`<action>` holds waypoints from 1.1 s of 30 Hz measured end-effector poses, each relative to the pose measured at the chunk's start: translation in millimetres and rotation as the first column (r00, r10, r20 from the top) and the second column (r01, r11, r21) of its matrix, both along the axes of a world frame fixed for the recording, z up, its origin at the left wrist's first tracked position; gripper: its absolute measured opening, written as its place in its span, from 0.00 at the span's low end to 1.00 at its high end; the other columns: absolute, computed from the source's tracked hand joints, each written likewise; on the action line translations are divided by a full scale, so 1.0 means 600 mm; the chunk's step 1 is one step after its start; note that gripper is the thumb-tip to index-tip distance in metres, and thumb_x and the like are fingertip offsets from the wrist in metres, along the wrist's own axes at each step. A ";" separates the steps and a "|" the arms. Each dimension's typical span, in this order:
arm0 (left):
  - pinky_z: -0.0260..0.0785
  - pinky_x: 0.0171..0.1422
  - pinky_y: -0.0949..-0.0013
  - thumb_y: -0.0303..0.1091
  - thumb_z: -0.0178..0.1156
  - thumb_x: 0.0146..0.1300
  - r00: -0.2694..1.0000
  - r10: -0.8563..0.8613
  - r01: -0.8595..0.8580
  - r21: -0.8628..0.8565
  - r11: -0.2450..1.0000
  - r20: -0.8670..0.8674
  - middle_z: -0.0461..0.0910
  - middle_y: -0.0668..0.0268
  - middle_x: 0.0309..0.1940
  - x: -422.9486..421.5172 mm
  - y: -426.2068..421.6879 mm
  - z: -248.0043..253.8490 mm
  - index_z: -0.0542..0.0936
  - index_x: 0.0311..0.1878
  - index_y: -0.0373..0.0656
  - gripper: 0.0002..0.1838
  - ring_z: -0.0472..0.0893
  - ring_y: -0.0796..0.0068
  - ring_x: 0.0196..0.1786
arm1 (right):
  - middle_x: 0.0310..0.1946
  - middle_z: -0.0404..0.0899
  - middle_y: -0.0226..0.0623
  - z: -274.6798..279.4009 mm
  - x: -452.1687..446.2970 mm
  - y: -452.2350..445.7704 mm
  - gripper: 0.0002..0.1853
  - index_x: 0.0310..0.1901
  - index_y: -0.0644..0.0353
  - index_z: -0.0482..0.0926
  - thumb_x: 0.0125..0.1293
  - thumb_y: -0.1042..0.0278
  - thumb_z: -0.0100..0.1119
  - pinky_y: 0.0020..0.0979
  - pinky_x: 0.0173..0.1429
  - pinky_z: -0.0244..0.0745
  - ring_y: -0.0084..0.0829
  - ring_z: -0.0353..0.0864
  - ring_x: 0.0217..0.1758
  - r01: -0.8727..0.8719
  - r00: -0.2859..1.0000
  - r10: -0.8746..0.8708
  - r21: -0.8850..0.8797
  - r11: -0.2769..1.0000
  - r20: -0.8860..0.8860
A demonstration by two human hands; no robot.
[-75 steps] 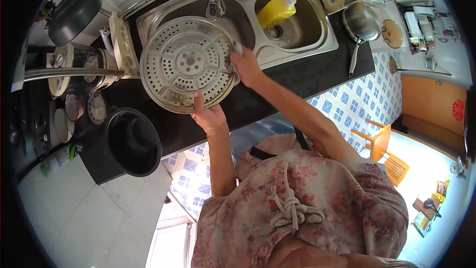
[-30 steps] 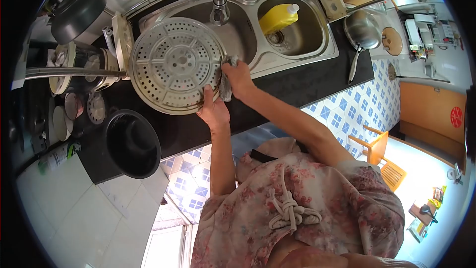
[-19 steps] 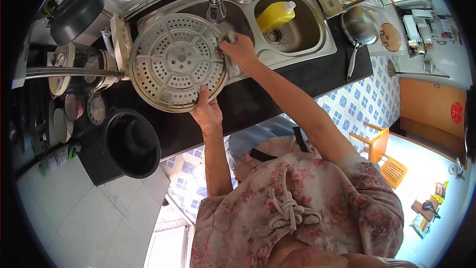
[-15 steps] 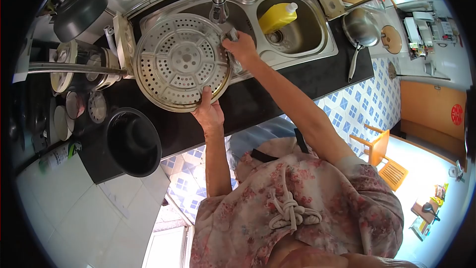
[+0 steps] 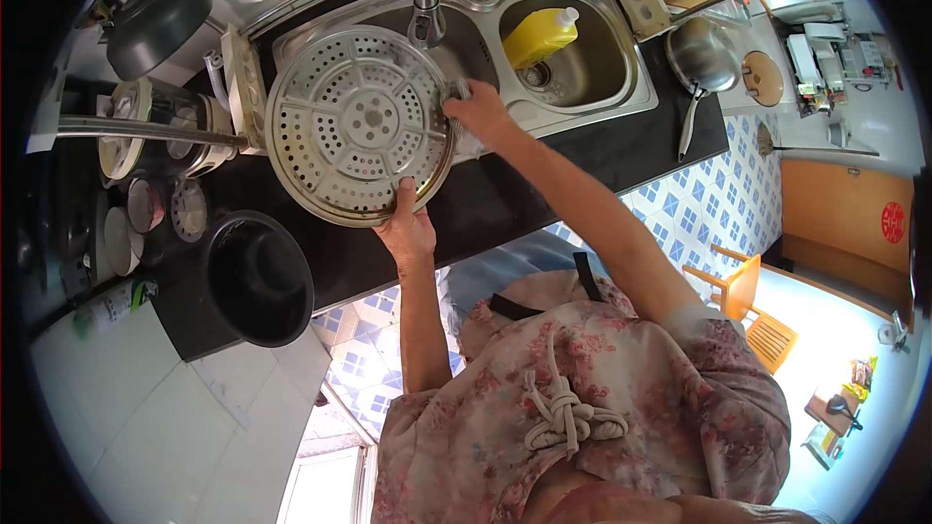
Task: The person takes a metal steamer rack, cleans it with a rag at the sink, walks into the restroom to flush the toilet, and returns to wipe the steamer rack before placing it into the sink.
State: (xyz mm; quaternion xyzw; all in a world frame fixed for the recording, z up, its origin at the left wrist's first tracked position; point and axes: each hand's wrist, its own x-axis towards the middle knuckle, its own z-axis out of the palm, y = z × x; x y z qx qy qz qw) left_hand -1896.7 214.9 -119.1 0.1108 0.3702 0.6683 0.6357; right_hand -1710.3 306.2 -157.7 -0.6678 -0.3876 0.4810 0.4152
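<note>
While the left hand (image 5: pixel 408 231) grasps the near rim of the tray (image 5: pixel 369 119), thumb on top, the right hand's grip (image 5: pixel 482 116) is closed on a grey cloth (image 5: pixel 459 100) at its right edge. The tray lies above the bench (image 5: pixel 621 151) and left basin (image 5: pixel 472 50); whether it touches either is unclear. Done well, this likely calls for a firm thumb, even pressure along the rim, and small turns, clear of the tap (image 5: pixel 425 21).

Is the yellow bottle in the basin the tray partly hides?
No, the bottle is in the right basin; the tray partly hides the left basin.
</note>
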 end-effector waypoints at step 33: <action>0.72 0.67 0.58 0.14 0.58 0.61 0.994 0.000 0.002 -0.022 1.000 0.109 0.73 0.63 0.62 0.027 0.006 -0.004 0.68 0.67 0.47 0.31 0.76 0.67 0.62 | 0.38 0.83 0.49 0.107 0.030 0.014 0.20 0.48 0.67 0.79 0.58 0.62 0.65 0.35 0.48 0.74 0.37 0.82 0.42 0.046 0.978 -0.083 0.189 0.981 0.193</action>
